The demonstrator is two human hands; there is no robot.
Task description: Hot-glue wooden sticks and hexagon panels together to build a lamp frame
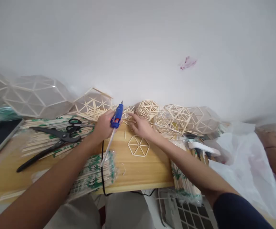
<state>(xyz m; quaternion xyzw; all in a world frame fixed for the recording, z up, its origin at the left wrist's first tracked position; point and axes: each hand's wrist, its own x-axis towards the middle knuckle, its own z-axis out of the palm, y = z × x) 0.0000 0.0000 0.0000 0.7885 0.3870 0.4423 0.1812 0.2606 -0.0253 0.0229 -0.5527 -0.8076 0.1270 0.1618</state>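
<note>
My left hand (103, 126) is closed around a blue glue gun (117, 115), whose nozzle points up and away; a white glue stick (108, 148) sticks out of its back. My right hand (142, 126) reaches to the back of the wooden table (118, 176), fingers stretched apart beside a small stick frame (128, 110); whether the fingertips touch it, I cannot tell. A flat hexagon of thin wooden sticks with spokes (138, 146) lies below that hand. One short loose stick (125, 134) is left of the hexagon. Right behind stands a stack of stick hexagons (148, 107).
Large stick domes (34, 95) line the wall at left, more stick frames (176, 116) at right. Black-handled shears (56, 140) and scissors (74, 125) lie on bagged sticks. A phone (1, 136), a white power strip (203, 148) and another person's arm (275, 152) are at the sides.
</note>
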